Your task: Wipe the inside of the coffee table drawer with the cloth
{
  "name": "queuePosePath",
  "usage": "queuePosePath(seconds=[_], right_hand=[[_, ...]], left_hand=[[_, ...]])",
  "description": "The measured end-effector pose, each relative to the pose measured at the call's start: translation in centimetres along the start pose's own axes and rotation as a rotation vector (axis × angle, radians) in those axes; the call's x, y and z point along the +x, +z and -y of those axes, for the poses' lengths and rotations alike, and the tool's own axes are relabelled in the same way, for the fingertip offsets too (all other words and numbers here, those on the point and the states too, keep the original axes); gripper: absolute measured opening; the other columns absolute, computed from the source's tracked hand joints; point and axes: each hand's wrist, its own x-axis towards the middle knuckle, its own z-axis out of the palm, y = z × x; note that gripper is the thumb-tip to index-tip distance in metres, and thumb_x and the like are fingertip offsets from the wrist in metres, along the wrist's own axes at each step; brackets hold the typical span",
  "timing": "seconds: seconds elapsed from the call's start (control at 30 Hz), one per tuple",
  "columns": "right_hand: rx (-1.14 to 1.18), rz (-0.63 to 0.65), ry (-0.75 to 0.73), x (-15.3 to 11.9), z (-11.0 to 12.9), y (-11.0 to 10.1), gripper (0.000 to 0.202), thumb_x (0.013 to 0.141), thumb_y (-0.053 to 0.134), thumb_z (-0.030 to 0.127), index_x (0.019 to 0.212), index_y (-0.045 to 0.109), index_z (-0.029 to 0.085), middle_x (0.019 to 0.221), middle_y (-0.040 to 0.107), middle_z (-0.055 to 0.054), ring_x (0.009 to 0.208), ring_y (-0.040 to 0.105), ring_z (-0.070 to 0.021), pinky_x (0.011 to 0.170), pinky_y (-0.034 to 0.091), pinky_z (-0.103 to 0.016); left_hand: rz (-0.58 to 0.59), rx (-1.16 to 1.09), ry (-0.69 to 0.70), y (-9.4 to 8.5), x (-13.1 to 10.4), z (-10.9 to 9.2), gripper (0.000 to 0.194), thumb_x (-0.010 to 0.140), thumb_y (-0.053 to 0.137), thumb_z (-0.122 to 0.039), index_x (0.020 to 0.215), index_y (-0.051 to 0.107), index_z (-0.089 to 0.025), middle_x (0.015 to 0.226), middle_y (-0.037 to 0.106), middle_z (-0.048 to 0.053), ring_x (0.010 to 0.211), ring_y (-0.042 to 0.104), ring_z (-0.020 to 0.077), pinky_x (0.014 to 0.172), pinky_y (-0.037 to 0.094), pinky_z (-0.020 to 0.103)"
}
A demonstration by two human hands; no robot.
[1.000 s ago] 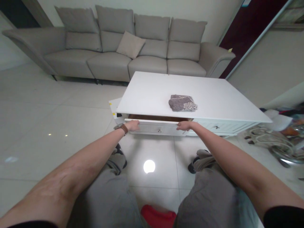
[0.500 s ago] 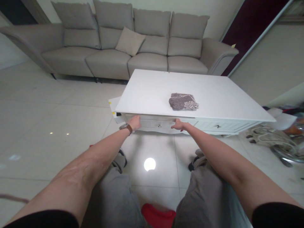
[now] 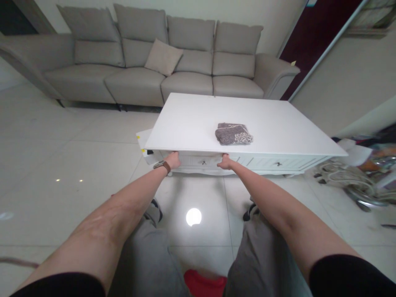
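A white coffee table (image 3: 192, 111) stands in front of me, with a drawer (image 3: 198, 161) in the left part of its near side. My left hand (image 3: 173, 160), with a watch on the wrist, is closed at the left end of the drawer front. At the right end, my right hand (image 3: 225, 161) has its fingers curled over the top edge and its thumb against the front. The tabletop overhang hides some fingertips. Between the hands sits the drawer's small metal knob (image 3: 203, 163). A folded grey knitted item (image 3: 233, 134) with whitish yarn lies on the tabletop.
Behind the table runs a long grey sofa (image 3: 185, 84) with a beige cushion (image 3: 163, 57). A second drawer knob (image 3: 278, 164) is on the right. Coiled hoses or cables (image 3: 337, 173) lie on the floor at far right. Something red (image 3: 206, 284) is below me.
The drawer has slid inward, and the gap seen along its top edge has narrowed. Both hands moved with it toward the table. The view has shifted slightly.
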Motion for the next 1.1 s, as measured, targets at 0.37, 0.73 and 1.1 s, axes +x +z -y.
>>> queuePosePath(seconds=[0.37,0.73,1.1], right_hand=[[-0.162,0.162,-0.790,-8.7,5.2,-1.2,0.064,0.083,0.067,0.021,0.145,0.053,0.019,0.149,0.055,-0.015,0.129,0.059,-0.0306,0.108,0.046,-0.044],[-0.154,0.002,-1.070,-20.0,4.9,-3.5,0.034,0.088,0.063,0.023,0.122,0.062,0.017,0.126,0.065,-0.017,0.114,0.063,-0.0311,0.096,0.053,-0.046],[-0.108,-0.153,-1.082,-20.8,3.2,-4.4,0.080,0.092,0.059,0.020,0.164,0.024,0.026,0.169,0.025,-0.013,0.146,0.041,-0.0296,0.110,0.045,-0.049]], left_hand=[[0.140,-0.212,0.556,-3.6,-6.7,-4.9,0.062,0.064,0.075,-0.020,0.125,0.065,-0.020,0.135,0.068,0.012,0.124,0.062,0.0294,0.104,0.045,0.032],[0.068,-0.214,0.736,-9.9,-16.8,-11.3,0.005,0.071,0.066,-0.022,0.071,0.062,-0.026,0.063,0.063,0.003,0.065,0.061,0.0231,0.064,0.041,0.034],[-0.127,-0.266,0.946,-11.9,-14.8,-9.4,0.035,0.079,0.076,-0.048,0.067,0.060,-0.019,0.056,0.057,-0.005,0.052,0.048,0.0092,0.052,0.032,0.024]])
